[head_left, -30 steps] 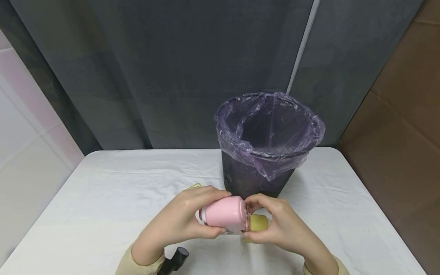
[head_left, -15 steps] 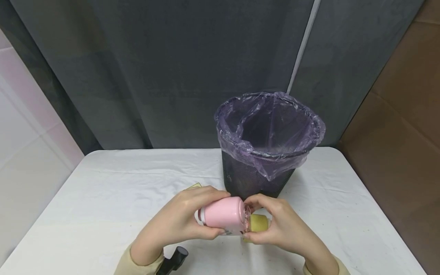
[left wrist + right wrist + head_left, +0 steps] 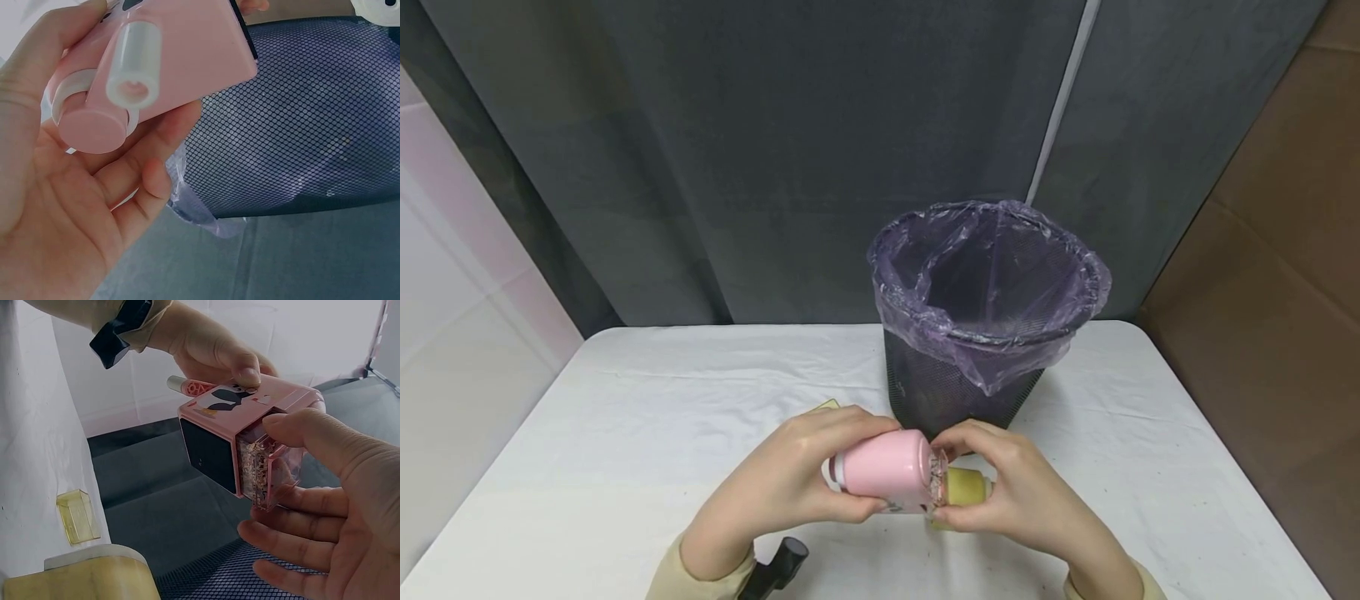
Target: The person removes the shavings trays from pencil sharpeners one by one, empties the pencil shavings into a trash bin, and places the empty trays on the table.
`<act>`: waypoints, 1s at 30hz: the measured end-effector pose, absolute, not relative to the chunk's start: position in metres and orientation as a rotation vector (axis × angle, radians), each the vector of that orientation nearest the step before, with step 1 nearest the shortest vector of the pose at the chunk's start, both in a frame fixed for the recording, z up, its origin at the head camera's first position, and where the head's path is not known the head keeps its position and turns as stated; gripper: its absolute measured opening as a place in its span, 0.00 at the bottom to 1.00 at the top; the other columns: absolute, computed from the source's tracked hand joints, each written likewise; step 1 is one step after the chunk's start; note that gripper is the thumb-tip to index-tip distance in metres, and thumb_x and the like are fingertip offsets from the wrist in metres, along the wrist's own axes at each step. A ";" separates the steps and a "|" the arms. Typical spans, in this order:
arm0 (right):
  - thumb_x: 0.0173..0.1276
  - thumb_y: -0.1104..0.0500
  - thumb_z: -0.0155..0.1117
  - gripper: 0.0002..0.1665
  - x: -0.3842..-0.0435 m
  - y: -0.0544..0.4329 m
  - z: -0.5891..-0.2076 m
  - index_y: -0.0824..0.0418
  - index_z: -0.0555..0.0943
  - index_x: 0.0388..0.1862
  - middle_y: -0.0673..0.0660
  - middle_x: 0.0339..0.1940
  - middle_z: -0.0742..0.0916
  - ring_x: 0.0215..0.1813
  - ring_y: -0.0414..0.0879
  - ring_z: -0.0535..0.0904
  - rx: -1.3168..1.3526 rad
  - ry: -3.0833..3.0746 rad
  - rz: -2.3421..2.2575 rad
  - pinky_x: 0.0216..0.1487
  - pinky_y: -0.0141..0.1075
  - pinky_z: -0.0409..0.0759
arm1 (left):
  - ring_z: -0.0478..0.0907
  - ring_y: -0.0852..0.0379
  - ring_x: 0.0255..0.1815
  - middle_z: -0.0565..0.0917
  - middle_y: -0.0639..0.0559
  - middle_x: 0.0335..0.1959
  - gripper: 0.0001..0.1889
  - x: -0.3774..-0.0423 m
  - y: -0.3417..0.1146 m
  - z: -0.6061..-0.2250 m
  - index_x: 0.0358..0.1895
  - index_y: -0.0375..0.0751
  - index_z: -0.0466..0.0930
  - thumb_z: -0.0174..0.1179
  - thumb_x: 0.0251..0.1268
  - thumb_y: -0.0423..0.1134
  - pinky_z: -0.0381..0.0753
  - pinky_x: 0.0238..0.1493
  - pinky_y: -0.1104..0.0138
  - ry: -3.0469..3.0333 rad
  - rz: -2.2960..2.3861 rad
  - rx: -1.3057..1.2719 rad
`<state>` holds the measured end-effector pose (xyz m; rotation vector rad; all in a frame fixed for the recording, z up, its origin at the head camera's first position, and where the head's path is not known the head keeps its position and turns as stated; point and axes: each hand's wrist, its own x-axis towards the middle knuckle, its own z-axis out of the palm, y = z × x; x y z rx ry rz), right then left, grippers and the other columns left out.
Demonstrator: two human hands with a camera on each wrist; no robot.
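Observation:
My left hand [image 3: 801,471] grips a pink pencil sharpener [image 3: 883,467] on its side, just above the table. Its crank handle, with a white grip [image 3: 134,62], faces the left wrist camera. At its right end, my right hand [image 3: 1018,483] pinches the clear shavings drawer [image 3: 262,472] between thumb and fingers. The drawer stands partly out of the body, and shavings show through its wall. A cartoon print and a black base [image 3: 207,456] appear on the sharpener in the right wrist view.
A mesh bin [image 3: 951,387] lined with a purple bag [image 3: 1000,354] stands just behind the hands. A yellow object [image 3: 966,486] with a white edge is partly behind the right hand. A clear yellow box [image 3: 78,517] lies on the white-covered table [image 3: 662,400].
The drawer has slid slightly farther out of the sharpener, so more shavings show. The left hand and the pink body have shifted a little left.

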<state>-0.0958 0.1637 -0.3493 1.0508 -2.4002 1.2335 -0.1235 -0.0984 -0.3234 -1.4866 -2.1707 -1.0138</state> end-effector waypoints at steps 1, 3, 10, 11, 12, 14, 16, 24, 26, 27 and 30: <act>0.42 0.58 0.81 0.31 -0.096 0.164 -0.349 0.50 0.80 0.48 0.42 0.41 0.83 0.44 0.39 0.79 1.056 -2.398 1.230 0.46 0.34 0.78 | 0.77 0.63 0.41 0.82 0.59 0.46 0.29 -0.124 -0.098 -0.323 0.56 0.45 0.78 0.74 0.47 0.43 0.75 0.41 0.73 -2.173 -1.013 -1.487; 0.42 0.58 0.82 0.31 -0.096 0.164 -0.349 0.50 0.80 0.48 0.41 0.41 0.83 0.44 0.38 0.79 1.057 -2.401 1.233 0.46 0.33 0.77 | 0.77 0.63 0.41 0.82 0.59 0.46 0.29 -0.124 -0.099 -0.323 0.56 0.44 0.78 0.74 0.47 0.43 0.75 0.42 0.73 -2.177 -1.015 -1.488; 0.41 0.58 0.83 0.31 -0.096 0.164 -0.348 0.51 0.80 0.47 0.39 0.41 0.83 0.45 0.36 0.79 1.032 -2.438 1.255 0.46 0.33 0.78 | 0.77 0.63 0.42 0.82 0.59 0.47 0.29 -0.124 -0.100 -0.322 0.56 0.45 0.78 0.73 0.48 0.43 0.75 0.42 0.72 -2.179 -1.026 -1.493; 0.42 0.58 0.82 0.30 -0.096 0.165 -0.348 0.51 0.80 0.47 0.40 0.41 0.83 0.45 0.37 0.79 1.039 -2.434 1.253 0.46 0.33 0.77 | 0.77 0.63 0.42 0.82 0.59 0.47 0.29 -0.124 -0.100 -0.322 0.56 0.45 0.77 0.73 0.48 0.43 0.75 0.42 0.73 -2.179 -1.027 -1.494; 0.42 0.58 0.82 0.30 -0.096 0.165 -0.349 0.51 0.80 0.47 0.40 0.41 0.83 0.45 0.37 0.79 1.047 -2.429 1.250 0.46 0.33 0.77 | 0.77 0.63 0.42 0.82 0.59 0.47 0.29 -0.124 -0.100 -0.322 0.57 0.45 0.77 0.73 0.48 0.43 0.75 0.42 0.73 -2.180 -1.027 -1.494; 0.43 0.57 0.82 0.30 -0.097 0.165 -0.349 0.52 0.80 0.47 0.42 0.42 0.83 0.44 0.38 0.79 1.065 -2.412 1.245 0.46 0.33 0.78 | 0.77 0.63 0.41 0.82 0.60 0.47 0.29 -0.124 -0.100 -0.322 0.57 0.46 0.77 0.73 0.48 0.43 0.75 0.42 0.73 -2.181 -1.027 -1.494; 0.44 0.56 0.82 0.30 -0.097 0.166 -0.349 0.53 0.80 0.48 0.43 0.42 0.83 0.45 0.39 0.79 1.074 -2.408 1.248 0.47 0.34 0.78 | 0.77 0.64 0.41 0.82 0.60 0.47 0.29 -0.124 -0.101 -0.321 0.57 0.46 0.77 0.73 0.48 0.43 0.75 0.42 0.73 -2.183 -1.028 -1.495; 0.43 0.58 0.82 0.30 -0.097 0.167 -0.348 0.53 0.80 0.48 0.43 0.42 0.83 0.45 0.39 0.79 1.062 -2.423 1.258 0.46 0.38 0.79 | 0.77 0.64 0.42 0.82 0.60 0.48 0.29 -0.125 -0.102 -0.320 0.57 0.46 0.77 0.73 0.48 0.43 0.75 0.43 0.73 -2.179 -1.025 -1.507; 0.43 0.58 0.82 0.31 -0.097 0.168 -0.348 0.53 0.80 0.48 0.42 0.42 0.83 0.45 0.39 0.79 1.060 -2.420 1.250 0.46 0.36 0.78 | 0.77 0.63 0.42 0.82 0.59 0.47 0.28 -0.125 -0.103 -0.320 0.56 0.45 0.78 0.73 0.47 0.42 0.75 0.42 0.72 -2.184 -1.020 -1.501; 0.43 0.59 0.82 0.31 -0.097 0.169 -0.347 0.52 0.80 0.48 0.42 0.42 0.83 0.44 0.39 0.79 1.053 -2.414 1.242 0.46 0.35 0.78 | 0.77 0.64 0.41 0.82 0.60 0.47 0.28 -0.126 -0.105 -0.320 0.56 0.46 0.78 0.73 0.47 0.42 0.75 0.42 0.72 -2.196 -1.018 -1.486; 0.41 0.60 0.82 0.33 -0.098 0.173 -0.345 0.51 0.79 0.49 0.43 0.41 0.83 0.43 0.39 0.79 1.015 -2.393 1.213 0.46 0.34 0.77 | 0.77 0.64 0.40 0.82 0.59 0.46 0.28 -0.127 -0.110 -0.320 0.55 0.44 0.79 0.74 0.45 0.40 0.76 0.41 0.72 -2.225 -1.025 -1.426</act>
